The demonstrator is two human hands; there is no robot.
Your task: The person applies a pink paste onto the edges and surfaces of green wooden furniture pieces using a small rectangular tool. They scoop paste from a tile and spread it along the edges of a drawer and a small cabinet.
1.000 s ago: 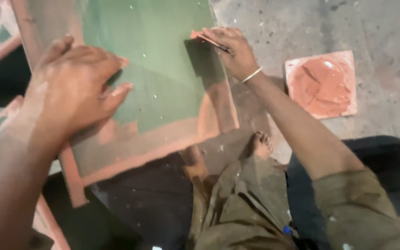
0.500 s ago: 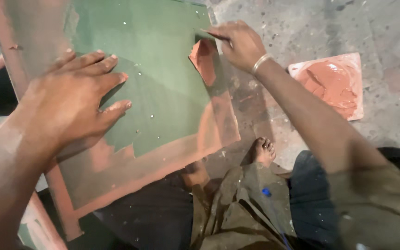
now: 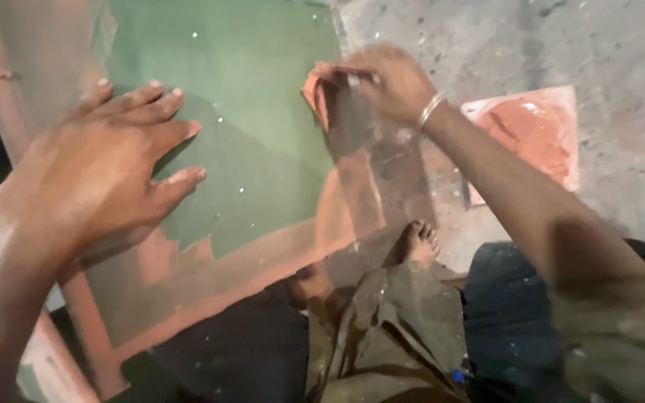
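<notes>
I'm looking straight down at a grey concrete floor [image 3: 531,45], rough and speckled with pale flecks and dust. Lying across it is a large framed screen [image 3: 263,134], its mesh coated green in the middle with a reddish-orange border running along the lower and right edges. The frame rail [image 3: 83,328] on the near left side is smeared the same reddish colour. Small white specks dot the green area.

My left hand [image 3: 106,179] lies flat on the green mesh, fingers spread and open, palm pressing down, holding nothing. My right hand [image 3: 386,82] is up at the right edge of the green patch, fingers pinched shut on a thin brush [image 3: 352,73], its tip touching the mesh where an orange patch [image 3: 315,93] sits. A metal bangle [image 3: 431,110] circles that wrist.

Off to the right, on the bare concrete and apart from the screen, sits a square tile [image 3: 539,134] covered in wet reddish-orange paint. Below the screen's lower corner I can see a bare foot [image 3: 416,242] on the floor, with olive trousers [image 3: 397,336] and dark cloth [image 3: 509,321] beside it. The light is dim and warm, and the lower corners fall into shadow.
</notes>
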